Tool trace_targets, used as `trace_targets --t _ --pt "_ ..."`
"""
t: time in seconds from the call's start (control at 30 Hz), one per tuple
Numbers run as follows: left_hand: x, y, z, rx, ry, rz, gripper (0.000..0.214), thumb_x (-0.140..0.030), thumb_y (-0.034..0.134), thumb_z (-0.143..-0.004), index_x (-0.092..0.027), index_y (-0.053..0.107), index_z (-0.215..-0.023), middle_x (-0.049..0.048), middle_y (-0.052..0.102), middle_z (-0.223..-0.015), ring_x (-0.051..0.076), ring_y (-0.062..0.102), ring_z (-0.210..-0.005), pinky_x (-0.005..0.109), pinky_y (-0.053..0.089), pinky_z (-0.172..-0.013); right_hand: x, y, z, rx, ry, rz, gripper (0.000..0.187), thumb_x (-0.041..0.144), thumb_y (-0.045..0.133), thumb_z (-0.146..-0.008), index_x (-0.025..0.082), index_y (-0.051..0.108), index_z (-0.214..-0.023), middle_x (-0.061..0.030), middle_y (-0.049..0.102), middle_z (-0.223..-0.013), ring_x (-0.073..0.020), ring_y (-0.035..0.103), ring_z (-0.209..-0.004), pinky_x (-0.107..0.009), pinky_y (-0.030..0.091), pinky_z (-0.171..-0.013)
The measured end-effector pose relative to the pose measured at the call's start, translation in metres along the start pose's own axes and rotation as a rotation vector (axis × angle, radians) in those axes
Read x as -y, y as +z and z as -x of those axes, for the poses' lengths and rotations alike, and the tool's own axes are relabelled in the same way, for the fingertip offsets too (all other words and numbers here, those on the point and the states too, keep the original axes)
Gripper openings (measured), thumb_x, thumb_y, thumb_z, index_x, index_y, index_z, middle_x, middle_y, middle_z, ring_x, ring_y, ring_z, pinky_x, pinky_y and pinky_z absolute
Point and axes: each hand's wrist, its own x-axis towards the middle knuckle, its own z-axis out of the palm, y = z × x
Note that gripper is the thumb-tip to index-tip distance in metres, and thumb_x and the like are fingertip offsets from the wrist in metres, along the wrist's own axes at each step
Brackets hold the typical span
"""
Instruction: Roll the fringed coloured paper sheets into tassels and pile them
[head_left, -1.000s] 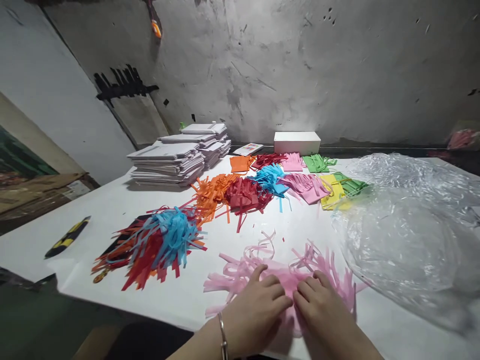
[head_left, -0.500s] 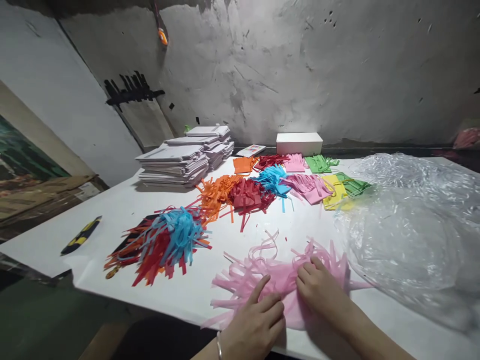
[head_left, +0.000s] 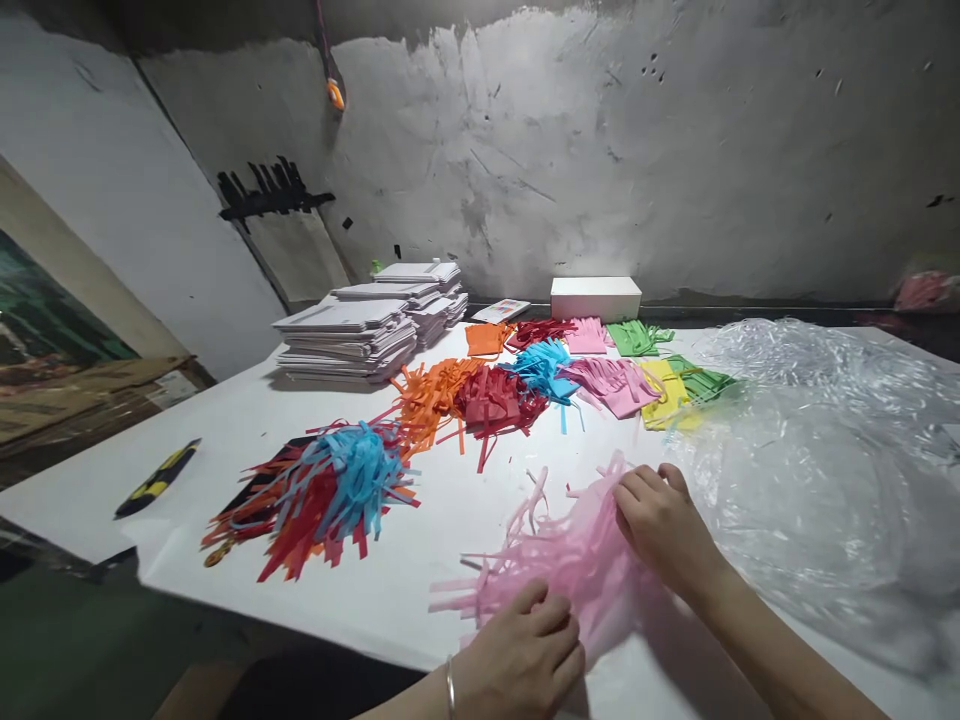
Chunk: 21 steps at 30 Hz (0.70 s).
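A sheet of pink fringed tissue paper (head_left: 559,555) lies on the white table (head_left: 247,420) near its front edge. My right hand (head_left: 660,525) grips the far end of it, fingers curled round the paper and lifting it a little. At the near end my left hand (head_left: 525,655), with a bangle on the wrist, pinches the paper against the table. The pink strips stick out to the left between the two hands.
A mixed pile of blue, red and orange fringes (head_left: 322,490) lies to the left. Coloured fringe bundles (head_left: 525,385) sit further back. Stacked white sheets (head_left: 352,335) and a white box (head_left: 595,297) stand at the rear. Clear plastic film (head_left: 817,450) covers the right side. A yellow-black cutter (head_left: 156,477) lies far left.
My hands have moved apart. The right hand went up and away with the far end of the pink paper, the left drew back toward me, and the paper is now stretched lengthwise between them.
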Motion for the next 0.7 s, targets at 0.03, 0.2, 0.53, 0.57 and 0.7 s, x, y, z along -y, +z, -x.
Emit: trace_targets --t 0.03,0.2,0.53,0.57,0.7 --pt "0.000 -0.002 -0.002 -0.030 0.029 0.000 0.010 -0.020 0.060 -0.092 -0.017 0.061 -0.082 0.0011 0.062 -0.076 0.018 0.054 -0.083 0.040 0.040 -0.092 -0.002 0.000 -0.001 0.004 0.024 0.017 0.018 0.006 0.053 -0.087 0.018 0.060 -0.076 -0.0047 0.063 -0.079 -0.0214 0.052 -0.083 -0.039 0.028 -0.090" --pt "-0.004 -0.007 -0.007 -0.081 0.151 0.031 0.014 -0.018 0.058 -0.094 -0.019 0.059 -0.080 -0.0010 0.063 -0.078 0.017 0.057 -0.090 0.040 0.033 -0.110 -0.013 -0.002 -0.017 -0.057 0.188 -0.269 0.017 0.010 0.054 -0.083 0.018 0.061 -0.070 -0.0044 0.065 -0.074 -0.0198 0.055 -0.080 -0.041 0.027 -0.095" --pt "0.038 0.018 0.001 0.134 0.035 0.034 0.008 -0.020 0.065 -0.088 -0.015 0.059 -0.089 0.0037 0.062 -0.087 0.019 0.056 -0.082 0.033 0.045 -0.076 -0.124 0.002 -0.021 -0.671 0.912 -0.617 0.024 0.034 0.049 -0.079 0.015 0.064 -0.079 -0.0024 0.065 -0.066 -0.0159 0.056 -0.058 -0.028 0.043 -0.056" --pt "0.049 0.022 0.002 0.140 0.018 0.011 0.004 -0.017 0.062 -0.090 -0.015 0.059 -0.089 0.0038 0.062 -0.088 0.019 0.056 -0.083 0.033 0.045 -0.079 -0.135 -0.003 -0.014 -0.745 0.964 -0.617 0.024 0.035 0.049 -0.079 0.015 0.063 -0.081 -0.0024 0.064 -0.067 -0.0157 0.055 -0.059 -0.029 0.044 -0.056" --pt "0.102 0.031 0.008 0.206 -0.065 -0.005 0.009 -0.009 0.055 -0.091 -0.016 0.061 -0.088 0.0039 0.064 -0.092 0.018 0.056 -0.086 0.032 0.045 -0.086 -0.150 -0.039 0.021 -0.909 1.070 -0.545 0.020 0.035 0.058 -0.077 0.018 0.065 -0.084 -0.0054 0.064 -0.073 -0.0176 0.057 -0.066 -0.032 0.045 -0.064"
